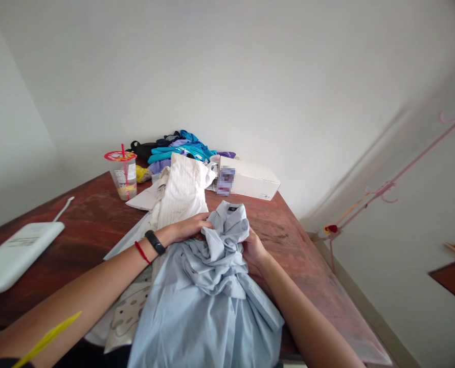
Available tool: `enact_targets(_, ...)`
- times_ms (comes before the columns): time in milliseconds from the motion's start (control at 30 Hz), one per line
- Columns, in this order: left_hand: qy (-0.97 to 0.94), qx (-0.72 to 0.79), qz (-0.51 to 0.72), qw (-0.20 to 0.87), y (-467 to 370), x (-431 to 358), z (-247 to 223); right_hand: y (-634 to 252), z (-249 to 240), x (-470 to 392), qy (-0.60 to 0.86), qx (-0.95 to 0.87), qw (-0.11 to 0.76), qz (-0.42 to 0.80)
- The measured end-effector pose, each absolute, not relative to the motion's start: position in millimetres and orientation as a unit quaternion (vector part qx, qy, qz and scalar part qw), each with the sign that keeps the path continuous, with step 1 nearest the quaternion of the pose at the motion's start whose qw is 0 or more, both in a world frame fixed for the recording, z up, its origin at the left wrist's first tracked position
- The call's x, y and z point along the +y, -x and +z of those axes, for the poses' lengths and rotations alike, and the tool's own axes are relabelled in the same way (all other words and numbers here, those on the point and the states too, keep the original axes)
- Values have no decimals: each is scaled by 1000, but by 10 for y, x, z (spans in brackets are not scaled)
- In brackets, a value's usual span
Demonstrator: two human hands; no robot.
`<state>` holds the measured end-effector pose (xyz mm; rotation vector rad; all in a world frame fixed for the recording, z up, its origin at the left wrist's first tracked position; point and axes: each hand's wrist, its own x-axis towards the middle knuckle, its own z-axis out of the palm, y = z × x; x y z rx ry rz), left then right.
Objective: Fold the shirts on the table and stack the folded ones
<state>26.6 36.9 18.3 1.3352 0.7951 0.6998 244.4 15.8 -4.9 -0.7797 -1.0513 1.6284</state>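
Observation:
A light blue collared shirt [208, 312] lies over the near edge of the table, its collar pointing away from me and its upper part bunched in folds. My left hand [194, 226] grips the cloth on the left side, just below the collar. On the opposite side, my right hand [253, 246] holds the shirt near the shoulder, with its fingers partly hidden by the fabric. A black band and a red string circle my left wrist. Just beyond my left hand lies a white striped garment [183, 189].
A plastic cup with a red straw [123, 176] stands at the back left of the wooden table [85, 230]. Piled clothes [185, 148] and a white box [250, 179] sit by the wall. A white power bank [20, 255] lies left; a pink rack [396, 179] stands right.

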Motion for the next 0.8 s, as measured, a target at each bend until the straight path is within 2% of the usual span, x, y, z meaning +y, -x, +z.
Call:
enact_targets(567,-586,333,303,674,-269,389,157,-2420,-61,147,329,-401,503,692)
enact_targets(800,-573,325,321,680,-271,389,137,-2402,24,50,310,-441,462,704)
